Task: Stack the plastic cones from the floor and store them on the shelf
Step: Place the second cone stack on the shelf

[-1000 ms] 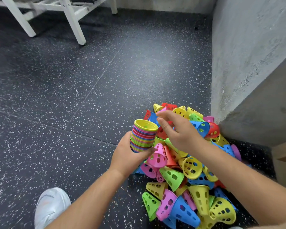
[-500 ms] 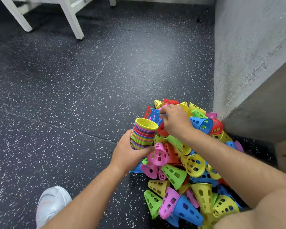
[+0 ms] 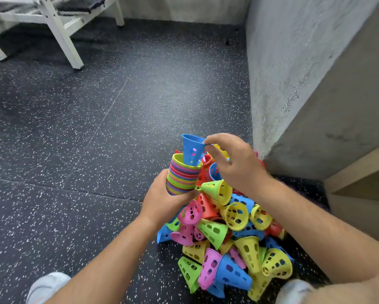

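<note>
Dark speckled rubber floor (image 3: pixel 96 128), rough concrete wall (image 3: pixel 293 62) up at 2 o'clock, white metal frame (image 3: pixel 59 34) at 11. The loose pile of cones (image 3: pixel 228 227) sits at about 5 o'clock, at the foot of the wall.

Left hand (image 3: pixel 164 200) is wrapped round the lower part of a nested stack (image 3: pixel 182 178), held upright, wide ends up, over the pile's 10 o'clock edge. Right hand (image 3: pixel 234 165) pinches a blue cone (image 3: pixel 192 150) by its wide rim, narrow end dipping into the stack's top cone but not seated.

So it's mid-stacking, nowhere near the shelf part imo, with loads of cones on the floor. Next move needs the blue one lined up straight and pushed down till it nests, then a release and a reach for another.
</note>
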### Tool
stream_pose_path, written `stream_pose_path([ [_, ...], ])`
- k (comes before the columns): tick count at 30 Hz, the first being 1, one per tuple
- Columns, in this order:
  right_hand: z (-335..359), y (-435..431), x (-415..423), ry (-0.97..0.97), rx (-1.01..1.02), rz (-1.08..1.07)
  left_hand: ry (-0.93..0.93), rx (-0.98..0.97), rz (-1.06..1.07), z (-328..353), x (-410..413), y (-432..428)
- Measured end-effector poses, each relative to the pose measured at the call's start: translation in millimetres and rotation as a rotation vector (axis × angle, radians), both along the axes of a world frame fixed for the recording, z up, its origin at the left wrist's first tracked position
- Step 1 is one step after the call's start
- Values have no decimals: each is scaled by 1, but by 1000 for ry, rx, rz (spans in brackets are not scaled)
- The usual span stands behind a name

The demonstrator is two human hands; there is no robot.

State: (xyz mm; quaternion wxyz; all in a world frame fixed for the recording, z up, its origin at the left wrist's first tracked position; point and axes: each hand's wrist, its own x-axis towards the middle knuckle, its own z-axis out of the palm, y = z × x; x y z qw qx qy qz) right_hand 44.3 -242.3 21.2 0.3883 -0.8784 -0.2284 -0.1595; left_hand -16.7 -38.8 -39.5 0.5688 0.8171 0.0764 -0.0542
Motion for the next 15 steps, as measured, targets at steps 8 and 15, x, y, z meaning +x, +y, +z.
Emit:
stream_pose_path([
  [8, 69, -37, -24, 251, 4, 145, -164, -115, -82, 78, 22, -41],
  [15, 205, -111, -64, -100, -121, -135, -373, -341, -358, 211, 19, -111],
])
